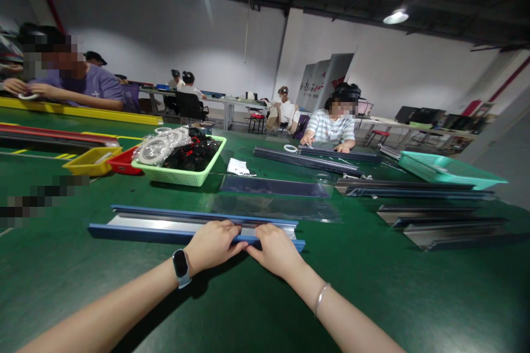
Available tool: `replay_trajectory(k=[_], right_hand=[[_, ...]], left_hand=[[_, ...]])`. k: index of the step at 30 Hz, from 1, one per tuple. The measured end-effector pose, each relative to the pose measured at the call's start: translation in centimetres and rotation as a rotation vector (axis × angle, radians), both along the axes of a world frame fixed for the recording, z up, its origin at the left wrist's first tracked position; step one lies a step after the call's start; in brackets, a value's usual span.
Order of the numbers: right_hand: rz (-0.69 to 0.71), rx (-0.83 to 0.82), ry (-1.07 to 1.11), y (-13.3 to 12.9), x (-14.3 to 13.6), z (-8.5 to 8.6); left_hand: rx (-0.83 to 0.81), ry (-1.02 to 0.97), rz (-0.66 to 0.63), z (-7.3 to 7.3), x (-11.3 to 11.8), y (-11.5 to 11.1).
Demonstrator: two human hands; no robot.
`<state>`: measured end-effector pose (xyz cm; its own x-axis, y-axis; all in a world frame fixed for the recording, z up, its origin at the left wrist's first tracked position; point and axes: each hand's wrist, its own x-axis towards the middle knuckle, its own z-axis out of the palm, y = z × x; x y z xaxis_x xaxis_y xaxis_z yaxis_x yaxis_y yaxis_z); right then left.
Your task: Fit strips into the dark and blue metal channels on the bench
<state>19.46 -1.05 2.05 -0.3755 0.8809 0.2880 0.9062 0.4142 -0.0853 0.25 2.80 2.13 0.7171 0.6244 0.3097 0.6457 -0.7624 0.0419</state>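
A long blue channel profile (144, 234) with a silvery inner face lies on the green table (232, 309). My left hand (215, 244), with a watch at the wrist, grips its near edge right of the middle, fingers curled into the channel and thumb at the front. Close beside it, my right hand (275, 247) grips the same profile near its right end. The two thumbs almost meet. My fingertips are partly hidden inside the channel. Beyond the profile lie a clear plastic sheet (277, 207) and a dark flat strip (275, 187).
A light green basket (178, 176) holds tape rolls and black parts, beside red (124, 161) and yellow trays (93, 161). More profiles (439, 215) and a teal basket (451, 171) are at right. People sit across (333, 124) and at left (91, 85).
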Motion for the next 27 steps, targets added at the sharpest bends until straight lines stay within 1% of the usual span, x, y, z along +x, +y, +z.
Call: replay_trajectory(k=[4, 7, 10, 16, 19, 22, 27], right_hand=[[0.044, -0.084, 0.047, 0.1, 0.8, 1.2], [0.027, -0.127, 0.083, 0.1, 1.1, 1.4], [0.007, -0.12, 0.109, 0.1, 1.2, 1.3], [0.084, -0.147, 0.109, 0.2, 1.7, 1.5], [0.083, -0.153, 0.099, 0.1, 1.8, 1.6], [0.064, -0.126, 0.071, -0.1, 1.8, 1.3], [0.085, -0.084, 0.043, -0.3, 1.8, 0.5]], left_hand=[[0.012, -0.005, 0.003, 0.0, 0.0, 0.1], [0.02, -0.006, 0.007, 0.0, 0.1, 0.1], [0.023, 0.003, 0.011, 0.1, 0.2, 0.1], [0.016, 0.044, 0.021, 0.6, 0.7, 0.1], [0.026, 0.048, 0.03, 0.6, 0.9, 0.1], [0.031, 0.042, 0.025, 0.6, 1.0, 0.1], [0.032, 0.05, 0.022, 0.5, 1.0, 0.1]])
